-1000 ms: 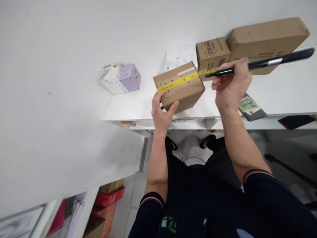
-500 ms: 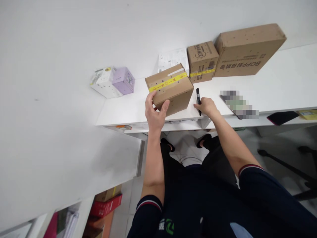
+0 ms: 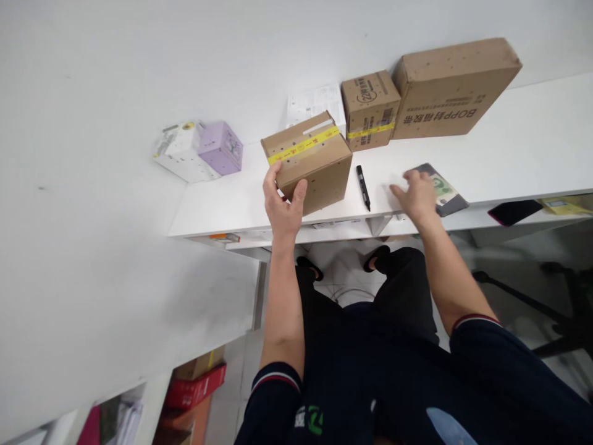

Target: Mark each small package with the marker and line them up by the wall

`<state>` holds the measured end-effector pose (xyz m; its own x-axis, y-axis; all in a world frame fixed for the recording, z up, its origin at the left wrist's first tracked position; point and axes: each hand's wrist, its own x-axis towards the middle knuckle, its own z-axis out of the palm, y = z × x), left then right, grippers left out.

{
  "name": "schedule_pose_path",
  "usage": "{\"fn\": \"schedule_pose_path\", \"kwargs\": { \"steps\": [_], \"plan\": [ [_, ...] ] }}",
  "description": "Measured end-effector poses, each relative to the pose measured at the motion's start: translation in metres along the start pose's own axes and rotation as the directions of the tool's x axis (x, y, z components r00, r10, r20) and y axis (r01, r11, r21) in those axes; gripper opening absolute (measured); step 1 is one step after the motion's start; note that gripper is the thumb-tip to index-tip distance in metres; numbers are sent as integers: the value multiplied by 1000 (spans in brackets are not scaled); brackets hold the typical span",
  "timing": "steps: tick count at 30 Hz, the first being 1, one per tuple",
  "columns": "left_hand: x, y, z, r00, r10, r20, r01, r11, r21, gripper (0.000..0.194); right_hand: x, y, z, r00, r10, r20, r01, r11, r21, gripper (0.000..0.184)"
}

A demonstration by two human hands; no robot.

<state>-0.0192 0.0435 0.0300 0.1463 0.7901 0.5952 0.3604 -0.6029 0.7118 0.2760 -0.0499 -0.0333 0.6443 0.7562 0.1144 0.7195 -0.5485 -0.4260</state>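
Observation:
My left hand (image 3: 283, 204) grips the near left corner of a brown cardboard box (image 3: 319, 176) with yellow tape across its top, thumb on the front side and fingers at the left. To the right of that box, a black marker pen (image 3: 363, 187) lies on the white shelf top (image 3: 491, 154). My right hand (image 3: 419, 196) is over the left edge of a flat grey item with a greenish picture (image 3: 443, 188); its thumb and fingers are apart. Whether those fingers touch the item I cannot tell.
Along the wall stand a white box (image 3: 315, 105), a smaller taped carton (image 3: 370, 111) and a large carton (image 3: 456, 93). A purple box (image 3: 221, 148) and a white patterned box (image 3: 181, 151) sit at the left end. A black phone-like slab (image 3: 514, 212) lies in the compartment below.
My right hand has let go of the marker pen and moved right to the flat grey item. My left hand keeps its hold on the cardboard box.

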Motion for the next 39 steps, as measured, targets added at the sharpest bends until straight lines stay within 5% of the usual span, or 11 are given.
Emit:
{"fn": "schedule_pose_path", "kwargs": {
  "steps": [2,5,9,13,19,23,25,29,33,36,39],
  "plan": [
    [0,-2,0,1000,11,7,-11,1000,3,69,1,26,-18,997,76,-2,-76,996,-56,63],
    [1,-4,1,1000,16,19,-17,1000,16,69,0,62,-40,974,168,152,-147,979,-138,89],
    [2,-5,3,1000,18,2,-18,1000,21,69,-5,93,-46,960,113,255,-78,986,-146,87],
    [7,-4,4,1000,10,-10,-10,1000,11,69,-14,96,-41,972,-9,236,38,992,-120,75],
    [12,-5,3,1000,16,-21,-15,999,31,68,-42,84,-39,979,6,205,33,982,-184,75],
    [9,-6,3,1000,7,-10,-7,1000,9,71,-77,85,-40,980,18,197,-48,988,147,80],
    [7,-6,3,1000,10,-7,-10,1000,-2,71,-99,81,-40,951,1,310,-163,853,497,77],
    [5,-4,2,1000,19,-10,-19,1000,-13,72,-142,42,-37,855,-234,463,-374,339,863,79],
    [5,-2,1,1000,27,2,-27,1000,-3,74,-159,-21,-35,749,-394,532,-566,37,824,88],
    [5,-5,2,1000,30,0,-30,1000,-7,74,-160,-63,-35,592,-595,544,-713,-70,698,88],
    [3,-10,5,999,32,-10,-33,999,-14,71,-161,-92,-35,484,-719,499,-796,-124,593,79]
  ]
}}
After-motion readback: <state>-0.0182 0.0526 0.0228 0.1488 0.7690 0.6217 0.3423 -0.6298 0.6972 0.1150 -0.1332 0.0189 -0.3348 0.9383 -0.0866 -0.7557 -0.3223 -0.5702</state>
